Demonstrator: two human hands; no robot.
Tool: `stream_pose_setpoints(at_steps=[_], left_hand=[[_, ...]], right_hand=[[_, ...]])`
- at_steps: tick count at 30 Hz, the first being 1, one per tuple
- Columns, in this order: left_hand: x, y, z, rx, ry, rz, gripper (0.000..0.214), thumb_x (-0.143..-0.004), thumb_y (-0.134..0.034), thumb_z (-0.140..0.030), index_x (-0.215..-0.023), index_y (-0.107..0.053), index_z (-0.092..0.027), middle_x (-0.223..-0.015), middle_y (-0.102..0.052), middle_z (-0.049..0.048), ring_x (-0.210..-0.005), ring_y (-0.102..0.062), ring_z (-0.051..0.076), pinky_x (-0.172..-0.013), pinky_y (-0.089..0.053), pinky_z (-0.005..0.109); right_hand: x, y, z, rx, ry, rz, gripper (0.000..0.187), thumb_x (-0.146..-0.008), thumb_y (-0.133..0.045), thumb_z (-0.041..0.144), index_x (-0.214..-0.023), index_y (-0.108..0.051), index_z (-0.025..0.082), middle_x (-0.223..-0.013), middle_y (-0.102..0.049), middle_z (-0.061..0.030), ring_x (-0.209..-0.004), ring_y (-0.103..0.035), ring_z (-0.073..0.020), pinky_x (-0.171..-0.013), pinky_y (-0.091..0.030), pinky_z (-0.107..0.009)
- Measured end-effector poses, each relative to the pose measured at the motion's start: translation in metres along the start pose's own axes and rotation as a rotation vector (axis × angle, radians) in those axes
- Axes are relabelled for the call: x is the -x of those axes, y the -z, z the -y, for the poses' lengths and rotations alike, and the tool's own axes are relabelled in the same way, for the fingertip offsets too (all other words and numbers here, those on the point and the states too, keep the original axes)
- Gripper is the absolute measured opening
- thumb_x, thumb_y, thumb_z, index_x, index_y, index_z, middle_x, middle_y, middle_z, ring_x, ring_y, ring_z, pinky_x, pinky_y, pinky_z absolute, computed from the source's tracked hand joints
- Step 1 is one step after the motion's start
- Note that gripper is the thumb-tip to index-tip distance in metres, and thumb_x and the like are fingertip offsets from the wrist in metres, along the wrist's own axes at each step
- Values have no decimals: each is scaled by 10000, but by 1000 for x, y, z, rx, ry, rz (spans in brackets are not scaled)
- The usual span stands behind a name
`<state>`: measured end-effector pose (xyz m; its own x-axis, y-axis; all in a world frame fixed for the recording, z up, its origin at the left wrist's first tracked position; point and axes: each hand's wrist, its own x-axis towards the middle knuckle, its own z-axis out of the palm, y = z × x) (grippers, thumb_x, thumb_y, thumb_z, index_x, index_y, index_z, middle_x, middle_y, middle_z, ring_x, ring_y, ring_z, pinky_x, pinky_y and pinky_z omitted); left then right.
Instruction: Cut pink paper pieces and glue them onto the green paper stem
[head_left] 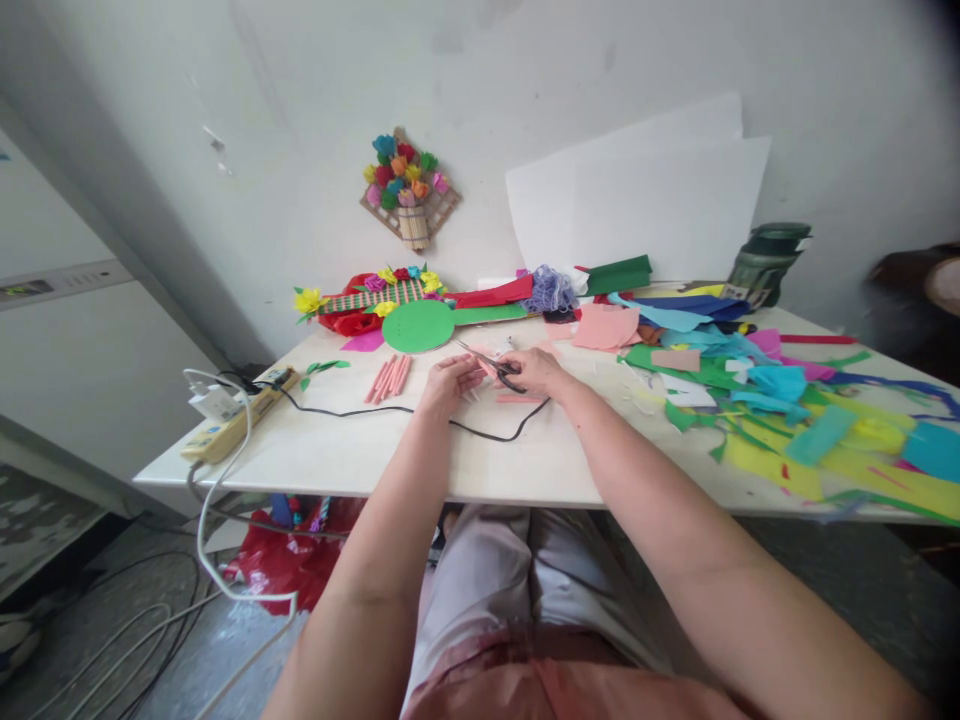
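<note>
My right hand (534, 371) grips a pair of scissors (507, 369) with dark handles, their blades pointing left over the table. Close beside it, my left hand (451, 380) is pinched on a small pink paper piece (487, 368), partly hidden by the fingers and scissors. Several pink paper rolls (388, 379) lie side by side to the left of my left hand. A pink strip (519, 398) rests below the scissors. Just beyond my hands lies a green paddle-shaped piece (418, 326) with a round end.
A black cord (495, 436) crosses the table in front of my hands from a power strip (238, 415). Coloured paper scraps (780, 400) cover the right side. Paper flowers (386, 290), purple yarn (553, 289) and a dark green bottle (769, 262) stand or lie at the back.
</note>
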<state>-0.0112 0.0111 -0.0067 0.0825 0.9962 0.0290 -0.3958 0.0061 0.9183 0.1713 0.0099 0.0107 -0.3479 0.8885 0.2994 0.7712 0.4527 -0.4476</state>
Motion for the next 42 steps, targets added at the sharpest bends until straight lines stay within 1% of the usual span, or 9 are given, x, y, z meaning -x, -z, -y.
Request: stream_pose_setpoints(at_steps=[7, 14, 20, 25, 28, 31, 36, 38, 42], left_hand=[[-1, 0, 1, -23, 12, 28, 179, -587, -753, -176, -713, -645, -109, -659, -674, 53, -616, -648, 154, -627, -496, 258], [-2, 1, 3, -41, -1, 41, 170, -604, -753, -191, -726, -657, -122, -700, -688, 67, -664, -658, 175, -636, -494, 269], [-2, 1, 2, -28, 1, 29, 179, -593, -750, -180, -722, -648, -109, -694, -683, 63, -651, -661, 158, -604, -505, 236], [-2, 1, 2, -21, 1, 13, 189, -593, -745, -165, -741, -647, -99, -713, -683, 68, -631, -659, 150, -597, -511, 236], [-2, 0, 1, -14, -3, 6, 184, -604, -724, -162, -761, -659, -92, -704, -683, 72, -603, -650, 143, -584, -509, 235], [-1, 0, 0, 5, -9, -11, 159, -617, -698, -154, -760, -664, -95, -685, -681, 67, -587, -642, 134, -575, -505, 229], [-4, 2, 0, 53, -13, -30, 144, -635, -670, -140, -774, -664, -102, -705, -684, 63, -613, -644, 130, -583, -512, 226], [-5, 2, 0, 65, -6, -43, 140, -647, -665, -143, -782, -661, -104, -725, -688, 66, -620, -644, 127, -581, -512, 220], [-5, 2, -1, 69, 4, -57, 133, -658, -655, -137, -788, -652, -107, -759, -695, 74, -618, -642, 119, -575, -508, 208]], right_hand=[[0, -2, 0, 75, -17, -7, 402, -712, -600, 497, -1073, -661, 330, -910, -703, 22, -840, -627, -179, -689, -425, -247], [-1, -3, -1, 77, -14, -15, 370, -718, -607, 453, -1053, -673, 309, -877, -700, 14, -807, -623, -170, -661, -410, -236], [-2, -2, 0, 62, -23, -23, 353, -710, -622, 436, -1029, -687, 300, -838, -693, 15, -772, -612, -155, -641, -394, -224], [-4, -4, -2, 39, -34, -61, 341, -709, -623, 375, -1036, -686, 305, -857, -703, 19, -781, -628, -152, -628, -394, -217], [-4, -3, -5, 16, -50, -102, 355, -712, -621, 378, -1053, -677, 300, -883, -710, 15, -810, -636, -159, -629, -400, -218], [-5, 2, -10, 17, -124, -187, 376, -712, -619, 427, -1058, -669, 287, -904, -711, 3, -841, -637, -175, -641, -408, -231], [-5, 10, -23, 102, -344, -300, 420, -738, -583, 458, -1112, -635, 275, -981, -696, -39, -916, -623, -212, -697, -429, -269], [-5, 12, -29, 154, -416, -291, 421, -735, -578, 447, -1102, -641, 252, -1001, -689, -67, -934, -619, -227, -712, -434, -284], [-4, 14, -36, 233, -531, -219, 329, -744, -550, 410, -962, -688, 206, -968, -689, -108, -922, -626, -248, -705, -442, -300]])
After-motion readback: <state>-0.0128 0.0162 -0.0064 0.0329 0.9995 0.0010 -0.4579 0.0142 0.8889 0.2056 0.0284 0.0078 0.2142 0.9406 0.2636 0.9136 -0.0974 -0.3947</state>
